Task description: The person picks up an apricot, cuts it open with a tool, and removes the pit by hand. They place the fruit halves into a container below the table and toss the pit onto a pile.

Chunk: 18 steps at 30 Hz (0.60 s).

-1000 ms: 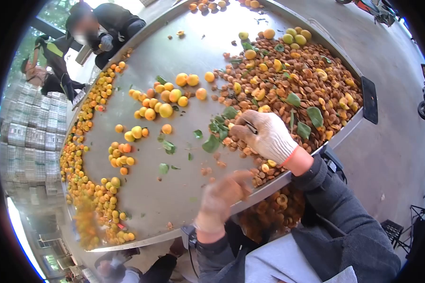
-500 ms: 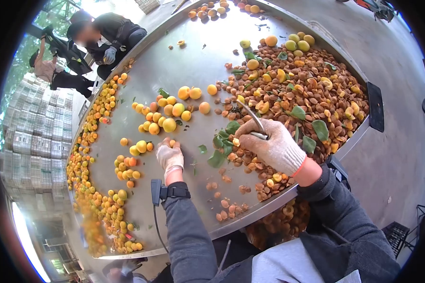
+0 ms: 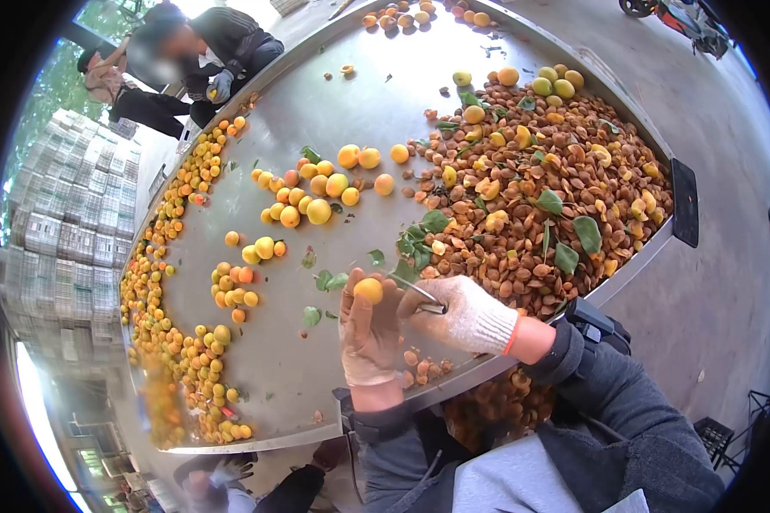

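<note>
Left hand (image 3: pixel 370 338) pulled back, holding apricot (image 3: pixel 368 291) — right hand (image 3: pixel 462 315) grips knife (image 3: pixel 419 295).

Big round stainless-steel desk (image 3: pixel 351 103) sits outdoors on a grey concrete floor (image 3: pixel 719 256), with plain daylight bouncing off the metal. Stacks of pale plastic crates (image 3: pixel 64 231) are off to the left, green trees (image 3: pixel 56 90) behind them, and a black slatted crate (image 3: pixel 714 419) lower right.

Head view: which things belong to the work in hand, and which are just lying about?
In hand: apricot in the left hand; metal blade in the right hand; likely the pit heap.
Lying about: loose leaves; whole apricots farther up the steel table; stacked crates; people at the far rim.
</note>
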### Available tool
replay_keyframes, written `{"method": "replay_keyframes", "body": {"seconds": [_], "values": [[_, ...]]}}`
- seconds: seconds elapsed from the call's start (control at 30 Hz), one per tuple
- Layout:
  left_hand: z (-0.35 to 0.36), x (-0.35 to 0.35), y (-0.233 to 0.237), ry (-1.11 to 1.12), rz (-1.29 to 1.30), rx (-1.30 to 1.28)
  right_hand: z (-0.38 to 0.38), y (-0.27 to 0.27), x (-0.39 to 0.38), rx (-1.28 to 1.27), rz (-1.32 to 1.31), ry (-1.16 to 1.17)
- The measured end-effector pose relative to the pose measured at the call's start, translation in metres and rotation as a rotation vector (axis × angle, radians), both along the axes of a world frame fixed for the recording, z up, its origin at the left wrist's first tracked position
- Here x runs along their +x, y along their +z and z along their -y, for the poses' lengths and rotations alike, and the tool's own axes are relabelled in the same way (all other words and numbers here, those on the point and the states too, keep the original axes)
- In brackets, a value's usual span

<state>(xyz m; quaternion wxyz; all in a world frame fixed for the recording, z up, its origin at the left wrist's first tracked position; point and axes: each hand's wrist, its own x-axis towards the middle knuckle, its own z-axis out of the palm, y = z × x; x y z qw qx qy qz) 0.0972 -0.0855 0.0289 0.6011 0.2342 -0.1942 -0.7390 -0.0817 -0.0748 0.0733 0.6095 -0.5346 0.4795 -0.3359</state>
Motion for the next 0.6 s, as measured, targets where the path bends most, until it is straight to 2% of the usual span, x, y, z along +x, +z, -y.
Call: {"method": "replay_keyframes", "body": {"seconds": [0.13,0.37,0.47,0.57,0.6], "values": [[-0.007,-0.014,0.012,0.008,-0.076,0.022,-0.003,-0.006,0.005,-0.041,-0.003,0.083],[-0.011,-0.016,0.01,-0.059,-0.071,0.015,-0.007,-0.01,0.009,-0.096,-0.079,0.052],[-0.013,-0.019,0.013,-0.034,-0.063,0.004,-0.009,-0.012,0.011,-0.198,-0.111,0.032],[-0.015,-0.02,0.015,-0.042,0.04,0.028,-0.01,-0.012,0.012,-0.187,-0.233,0.055],[-0.015,-0.02,0.014,-0.012,0.053,0.052,-0.011,-0.016,0.013,-0.258,-0.259,0.035]]}}
